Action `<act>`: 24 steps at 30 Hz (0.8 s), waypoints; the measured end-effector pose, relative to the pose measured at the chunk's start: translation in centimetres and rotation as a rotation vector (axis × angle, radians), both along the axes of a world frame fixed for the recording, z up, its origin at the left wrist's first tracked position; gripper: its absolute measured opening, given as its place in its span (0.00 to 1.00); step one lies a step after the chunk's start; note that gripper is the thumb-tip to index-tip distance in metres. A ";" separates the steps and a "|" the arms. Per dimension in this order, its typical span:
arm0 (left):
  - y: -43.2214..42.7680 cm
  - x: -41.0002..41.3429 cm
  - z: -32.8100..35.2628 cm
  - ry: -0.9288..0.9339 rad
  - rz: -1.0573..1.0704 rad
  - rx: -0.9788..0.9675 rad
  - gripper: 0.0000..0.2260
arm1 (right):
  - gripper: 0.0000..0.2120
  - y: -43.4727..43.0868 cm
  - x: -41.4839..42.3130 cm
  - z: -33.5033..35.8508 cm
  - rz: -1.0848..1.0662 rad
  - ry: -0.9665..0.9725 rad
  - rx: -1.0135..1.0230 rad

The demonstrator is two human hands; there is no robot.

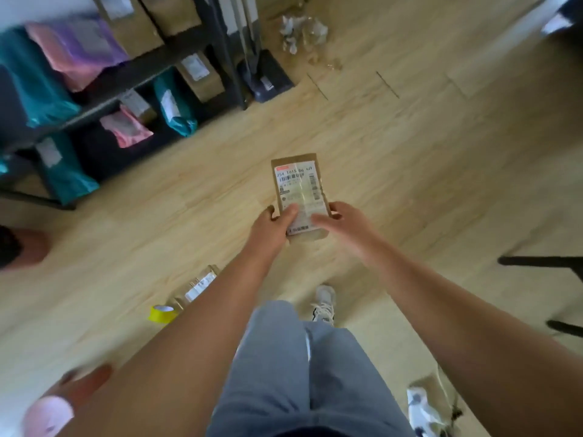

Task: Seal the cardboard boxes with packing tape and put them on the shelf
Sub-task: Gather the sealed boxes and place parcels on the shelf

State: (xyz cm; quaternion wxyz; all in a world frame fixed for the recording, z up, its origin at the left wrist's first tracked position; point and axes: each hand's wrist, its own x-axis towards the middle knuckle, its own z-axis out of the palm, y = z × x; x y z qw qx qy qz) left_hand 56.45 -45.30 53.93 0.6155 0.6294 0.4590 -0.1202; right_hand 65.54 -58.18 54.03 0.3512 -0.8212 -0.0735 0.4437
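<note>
A small cardboard box (296, 171) with a white shipping label and clear tape over it is held out in front of me above the floor. My left hand (274, 225) grips its near left corner, thumb on the label. My right hand (340, 219) holds the near right edge, fingers curled round it. A yellow roll of packing tape (162, 313) lies on the floor at lower left, next to another labelled box (198, 287). The black shelf (151, 63) stands at upper left, holding boxes and coloured mailer bags.
Wooden floor (410, 159) stretches ahead. Crumpled wrapping (303, 29) lies at the top centre, a dark bag (268, 77) beside the shelf leg. Black furniture legs (542, 261) are at right. Another box (432, 392) sits near my right foot. A blurred pink object (53, 408) shows at bottom left.
</note>
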 end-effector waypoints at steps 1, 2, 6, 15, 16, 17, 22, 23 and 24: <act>0.7 0.8 0.0 0.023 0.083 0.009 0.30 | 0.15 1.3 1.2 0.2 0.047 0.001 -0.001; 1.5 1.4 0.0 0.044 0.170 0.013 0.28 | 0.15 2.7 2.4 0.1 0.081 0.000 -0.005; 6.6 4.5 -0.1 0.048 0.319 -0.018 0.13 | 0.16 9.8 6.9 0.4 0.210 0.013 -0.012; 19.8 11.8 0.3 -0.014 0.539 -0.046 0.17 | 0.18 24.4 15.4 2.0 0.339 -0.003 0.020; 21.3 12.9 0.7 -0.017 0.557 -0.038 0.17 | 0.18 26.0 16.5 2.3 0.346 -0.005 0.034; 22.2 13.7 1.0 -0.022 0.566 -0.031 0.17 | 0.18 27.0 17.2 2.6 0.348 -0.006 0.045; 26.7 18.0 2.9 0.000 0.599 0.015 0.21 | 0.16 31.9 21.7 4.3 0.401 -0.018 0.080; 27.8 19.1 3.5 -0.006 0.609 0.015 0.20 | 0.16 33.1 23.0 4.7 0.414 -0.015 0.088; 28.7 19.9 4.1 -0.013 0.622 0.012 0.19 | 0.16 34.1 23.9 5.2 0.426 -0.008 0.094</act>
